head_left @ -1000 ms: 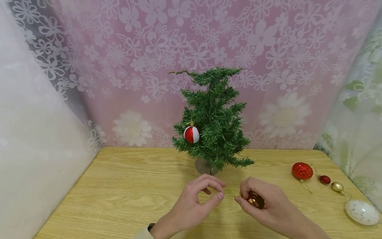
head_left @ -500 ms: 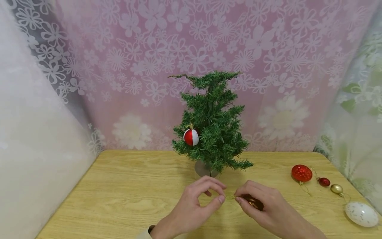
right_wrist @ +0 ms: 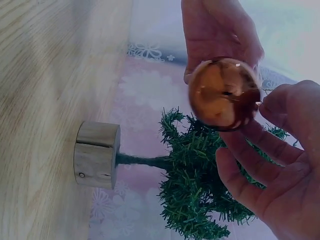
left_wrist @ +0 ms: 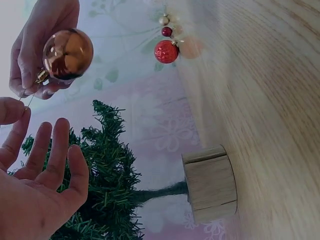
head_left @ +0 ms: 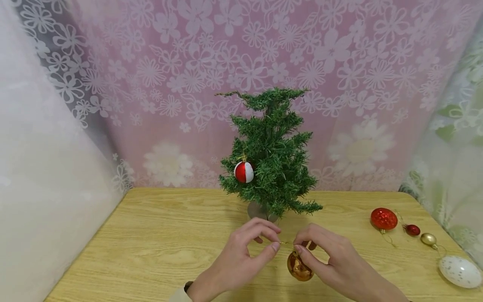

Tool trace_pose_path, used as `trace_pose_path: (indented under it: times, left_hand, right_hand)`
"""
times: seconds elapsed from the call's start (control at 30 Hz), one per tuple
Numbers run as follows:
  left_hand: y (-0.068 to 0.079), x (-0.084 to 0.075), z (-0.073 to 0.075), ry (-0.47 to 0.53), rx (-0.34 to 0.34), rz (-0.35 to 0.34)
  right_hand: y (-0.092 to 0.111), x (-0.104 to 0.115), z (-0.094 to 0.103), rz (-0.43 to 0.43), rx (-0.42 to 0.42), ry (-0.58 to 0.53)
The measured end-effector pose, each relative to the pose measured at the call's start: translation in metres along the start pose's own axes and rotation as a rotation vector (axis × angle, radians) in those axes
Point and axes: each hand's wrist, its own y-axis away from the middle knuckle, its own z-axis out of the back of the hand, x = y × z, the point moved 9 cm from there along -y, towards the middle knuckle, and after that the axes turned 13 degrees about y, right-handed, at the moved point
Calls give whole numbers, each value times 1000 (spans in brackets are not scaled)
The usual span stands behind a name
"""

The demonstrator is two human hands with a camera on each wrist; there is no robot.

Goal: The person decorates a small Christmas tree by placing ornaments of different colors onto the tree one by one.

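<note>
A shiny copper-gold Christmas bauble (head_left: 300,268) hangs beneath the fingertips of my right hand (head_left: 337,256), which pinch it at its small gold cap (left_wrist: 42,76). From the cap a thin gold string (head_left: 285,243) runs across to my left hand (head_left: 241,256), whose thumb and forefinger pinch the loop's other end. The left hand's other fingers are spread in the left wrist view. Both hands are in front of a small artificial Christmas tree (head_left: 269,155). On the tree's left side hangs a red and white bauble (head_left: 244,172).
The tree stands on a round wooden base (left_wrist: 210,182) on the wood-grain table (head_left: 158,235). At the right lie a red bauble (head_left: 384,218), a small dark red one (head_left: 412,230), a small gold one (head_left: 428,239) and a speckled white one (head_left: 459,272). A floral curtain (head_left: 188,105) hangs behind.
The copper-gold bauble, earlier tucked inside my right hand, now hangs below its fingertips. My right hand has shifted slightly left; the left hand keeps its pinch on the string.
</note>
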Motion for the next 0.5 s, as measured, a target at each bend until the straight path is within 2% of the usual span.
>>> trace_pose_path:
  times: [0.07, 0.27, 0.5]
  left_hand:
    - [-1, -1, 2, -6, -9, -9]
    - [-2, -5, 7, -26, -41, -41]
    - [-5, -9, 12, 6, -59, -46]
  right_hand:
    - [-1, -1, -1, -12, 5, -7]
    - [-4, 3, 2, 50, -51, -11]
    - [-9, 1, 1, -2, -44, 5]
